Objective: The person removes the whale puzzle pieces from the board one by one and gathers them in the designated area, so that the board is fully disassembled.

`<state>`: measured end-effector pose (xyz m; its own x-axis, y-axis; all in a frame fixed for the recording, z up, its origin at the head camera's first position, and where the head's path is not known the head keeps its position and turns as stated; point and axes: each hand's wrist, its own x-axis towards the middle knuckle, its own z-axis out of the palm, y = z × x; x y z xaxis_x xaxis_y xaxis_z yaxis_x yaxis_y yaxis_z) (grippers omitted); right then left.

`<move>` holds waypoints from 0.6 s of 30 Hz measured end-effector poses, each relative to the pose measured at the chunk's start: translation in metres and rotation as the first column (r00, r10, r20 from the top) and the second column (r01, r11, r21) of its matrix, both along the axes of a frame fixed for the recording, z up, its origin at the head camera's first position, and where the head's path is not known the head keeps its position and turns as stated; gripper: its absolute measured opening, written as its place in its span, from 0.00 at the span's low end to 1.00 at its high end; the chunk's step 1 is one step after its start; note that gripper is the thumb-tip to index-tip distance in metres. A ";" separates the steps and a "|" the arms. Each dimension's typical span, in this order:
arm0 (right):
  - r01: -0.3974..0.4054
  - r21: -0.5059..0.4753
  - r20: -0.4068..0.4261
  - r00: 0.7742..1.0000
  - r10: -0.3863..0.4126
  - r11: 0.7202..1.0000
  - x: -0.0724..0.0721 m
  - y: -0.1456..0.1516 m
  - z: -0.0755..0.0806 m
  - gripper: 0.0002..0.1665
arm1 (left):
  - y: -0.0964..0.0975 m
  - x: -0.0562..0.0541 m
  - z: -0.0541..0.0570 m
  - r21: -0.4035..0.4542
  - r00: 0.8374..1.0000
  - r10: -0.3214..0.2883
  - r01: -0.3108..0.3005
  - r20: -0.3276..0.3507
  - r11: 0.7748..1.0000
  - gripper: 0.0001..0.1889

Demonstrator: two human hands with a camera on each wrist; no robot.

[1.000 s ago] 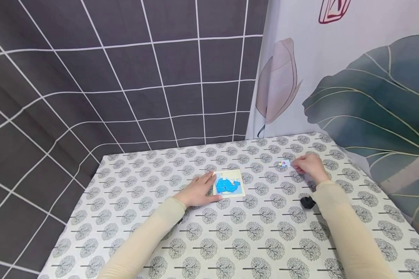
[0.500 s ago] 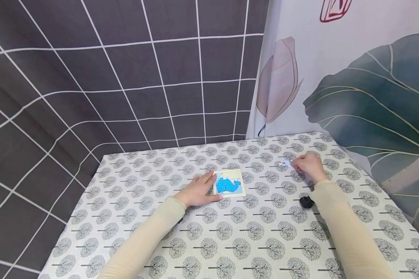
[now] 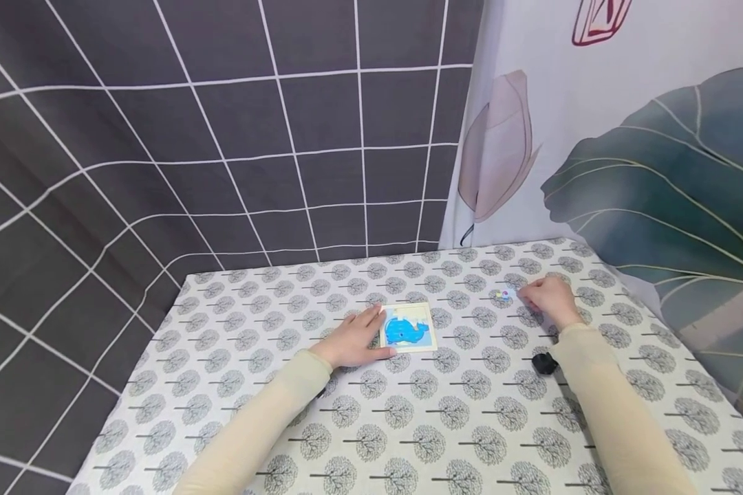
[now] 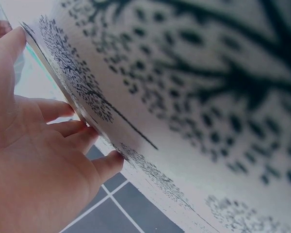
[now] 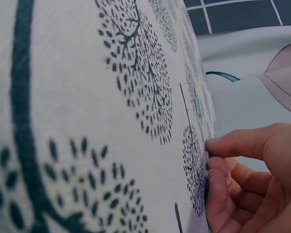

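Observation:
In the head view my left hand [image 3: 351,341] rests along the left side of a square puzzle board [image 3: 433,323] with a blue whale picture [image 3: 405,331]. Its fingers lie extended at the upper left corner, and the thumb is at the lower left. The left wrist view has those fingertips right at the board's edge. Farther right, my right hand [image 3: 547,297] has thumb and fingertips together at the edge of a small pale puzzle piece [image 3: 504,295] with yellow and pink marks. From the right wrist, this piece [image 5: 200,99] appears nearly edge-on, low over the cloth.
A white cloth with grey trees [image 3: 427,443] covers the table. Behind it hangs a dark curtain with white grid lines [image 3: 297,110], and a leaf-printed curtain [image 3: 656,172] stands at the right. A black device [image 3: 543,364] is at the right wrist.
The small piece looks less bright and less distinct against the cloth than before. Both hands keep nearly the same places; the head view has shifted slightly.

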<state>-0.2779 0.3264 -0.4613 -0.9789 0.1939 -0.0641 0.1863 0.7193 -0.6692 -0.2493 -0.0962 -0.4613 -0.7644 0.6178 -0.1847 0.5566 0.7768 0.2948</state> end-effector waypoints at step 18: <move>-0.070 -0.064 0.024 0.997 0.072 0.995 0.006 0.002 0.006 0.24 | 0.000 -0.003 -0.003 -0.011 1.000 -0.001 0.001 -0.006 1.000 0.49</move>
<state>-0.2719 0.3286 -0.4550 -0.9878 0.1190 -0.0999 0.1546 0.6876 -0.7094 -0.2521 -0.0965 -0.4642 -0.7650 0.6164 -0.1869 0.5591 0.7795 0.2826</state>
